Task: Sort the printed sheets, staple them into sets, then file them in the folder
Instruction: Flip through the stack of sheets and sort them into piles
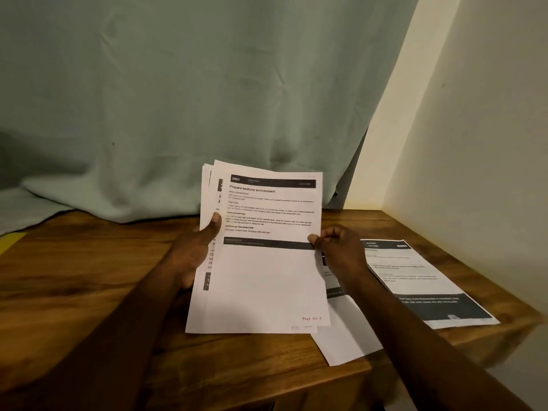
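White sheets (261, 262) with black bands — brown wood-grain table (89, 277), grey-green curtain (178, 99).

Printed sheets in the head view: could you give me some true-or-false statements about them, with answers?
1. The left hand holds the stack of white printed paper sheets by its left edge. True.
2. The right hand lies flat on the brown wooden table. False: it pinches the right edge of the top sheet.
3. More loose white printed sheets lie on the table at the right. True.
4. A pale green cloth curtain covers the held stack. False: the curtain hangs behind the table.
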